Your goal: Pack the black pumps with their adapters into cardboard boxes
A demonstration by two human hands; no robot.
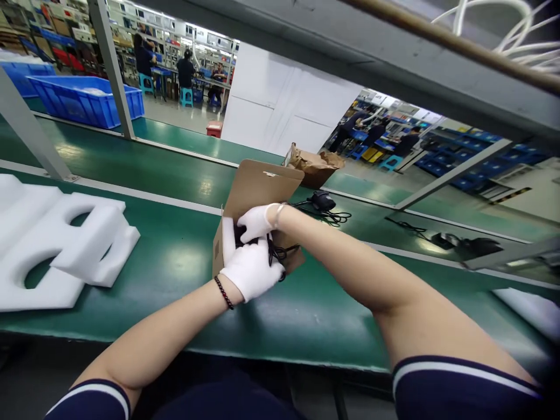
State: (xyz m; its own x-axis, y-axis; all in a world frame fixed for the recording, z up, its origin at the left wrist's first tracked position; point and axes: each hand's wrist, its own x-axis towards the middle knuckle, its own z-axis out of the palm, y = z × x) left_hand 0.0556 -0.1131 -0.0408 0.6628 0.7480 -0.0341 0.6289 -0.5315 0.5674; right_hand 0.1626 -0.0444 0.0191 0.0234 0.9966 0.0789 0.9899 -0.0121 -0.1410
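Note:
A brown cardboard box (262, 185) stands open on the green bench, its lid flap raised at the back. White foam (228, 238) lines its left side. My right hand (256, 223), in a white glove, reaches into the box with fingers bent down over a dark item that is mostly hidden. Lower down, my gloved left hand (251, 271) is at the box's near side, its fingers curled around a bundled black cable (277, 252). Part of the cable sticks out beside the left thumb.
White foam inserts (94, 242) lie on the left of the bench. Behind the box are a black adapter with cable (324, 201) and a crumpled paper-filled carton (312, 163). Blue bins (85, 99) stand back left. Metal posts (114, 70) and an overhead shelf (394, 46) frame the bench.

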